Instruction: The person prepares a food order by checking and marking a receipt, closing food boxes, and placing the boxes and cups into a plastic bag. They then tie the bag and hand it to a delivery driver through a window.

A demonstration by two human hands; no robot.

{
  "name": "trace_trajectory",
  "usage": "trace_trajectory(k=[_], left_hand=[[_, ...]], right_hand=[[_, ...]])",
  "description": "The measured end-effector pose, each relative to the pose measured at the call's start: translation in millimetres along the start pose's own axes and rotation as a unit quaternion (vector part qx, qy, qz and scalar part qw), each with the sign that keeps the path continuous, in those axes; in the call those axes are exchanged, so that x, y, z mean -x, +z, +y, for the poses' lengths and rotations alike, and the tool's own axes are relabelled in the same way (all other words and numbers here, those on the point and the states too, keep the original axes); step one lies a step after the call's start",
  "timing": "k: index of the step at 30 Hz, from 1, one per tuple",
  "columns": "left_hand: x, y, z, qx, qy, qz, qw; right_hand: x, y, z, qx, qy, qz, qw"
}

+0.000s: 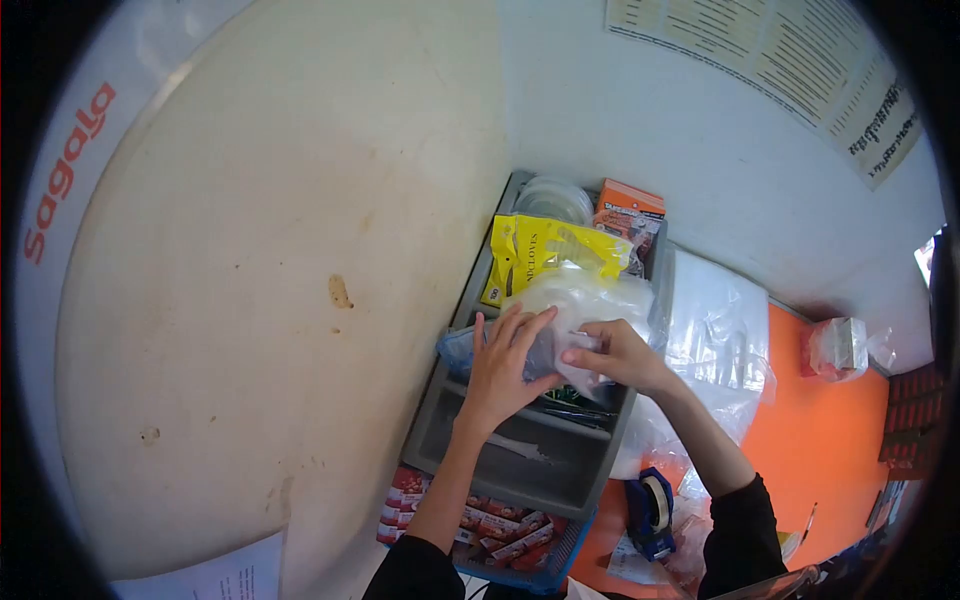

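My right hand (622, 357) pinches a bunched translucent plastic bag (590, 297) between thumb and fingers, over the middle of a grey divided tray (470, 462). Beside it, my left hand (508, 362) has its fingers spread and slightly bent, lying against the left part of the clear plastic. A yellow glove packet (515, 255) lies just beyond the bag. Under my left hand, a bluish plastic wrapping (457, 350) sticks out over the tray's left edge. What lies beneath the bag is mostly hidden.
The tray's far end holds round clear lids (555, 198) and an orange box (632, 203). Below stands a blue basket (575, 560) of red packets. To the right, clear bags (710, 320) and a tape dispenser (652, 515) lie on an orange table (800, 440). Walls (250, 250) border the tray.
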State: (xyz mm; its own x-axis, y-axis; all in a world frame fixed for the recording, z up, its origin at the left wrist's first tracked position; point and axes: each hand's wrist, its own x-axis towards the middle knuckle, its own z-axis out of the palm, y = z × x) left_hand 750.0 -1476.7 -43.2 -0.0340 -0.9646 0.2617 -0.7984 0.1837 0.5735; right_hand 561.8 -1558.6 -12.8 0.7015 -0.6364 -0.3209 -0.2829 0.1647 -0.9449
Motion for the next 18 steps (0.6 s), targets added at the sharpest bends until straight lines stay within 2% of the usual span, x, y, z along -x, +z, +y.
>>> trace_trajectory(k=[1, 2, 4, 7, 9, 10, 13, 15, 17, 18], left_hand=[[0.6, 7.5, -5.7, 0.019, -0.003, -0.017, 1.0], [0.5, 3.4, -3.0, 0.038, -0.012, -0.018, 0.999], [2.1, -6.0, 5.7, 0.08, -0.032, -0.022, 0.996], [-2.0, -12.5, 48.9, 0.144, 0.025, 0.041, 0.988], [-3.7, 18.2, 41.1, 0.078, 0.0, 0.078, 0.994], [-8.2, 32.4, 30.7, 0.042, -0.007, 0.101, 0.994], [-4.2, 44.6, 4.6, -0.073, -0.036, 0.11, 0.991], [1.8, 65.7, -16.4, -0.07, -0.057, 0.098, 0.991], [4.2, 59.6, -14.8, -0.083, -0.069, 0.08, 0.991], [9.1, 52.5, -11.5, -0.098, -0.075, 0.061, 0.991]], right_hand=[[4.7, -3.6, 5.4, -0.125, -0.015, -0.031, 0.992], [14.6, -7.9, -0.6, -0.169, 0.024, -0.042, 0.984], [19.8, -14.3, 6.7, -0.109, 0.019, 0.0, 0.994], [25.6, -5.3, 3.3, -0.014, -0.037, 0.067, 0.997], [21.5, 0.8, -3.2, 0.067, -0.099, 0.106, 0.987], [33.1, 0.7, -31.2, 0.185, -0.156, 0.158, 0.957], [65.7, -23.8, -65.7, 0.076, -0.239, 0.256, 0.933], [100.2, -48.6, -99.8, 0.025, -0.299, 0.332, 0.894], [161.5, -63.7, -146.8, 0.132, -0.334, 0.463, 0.81], [202.7, -70.3, -169.5, 0.13, -0.363, 0.448, 0.807]])
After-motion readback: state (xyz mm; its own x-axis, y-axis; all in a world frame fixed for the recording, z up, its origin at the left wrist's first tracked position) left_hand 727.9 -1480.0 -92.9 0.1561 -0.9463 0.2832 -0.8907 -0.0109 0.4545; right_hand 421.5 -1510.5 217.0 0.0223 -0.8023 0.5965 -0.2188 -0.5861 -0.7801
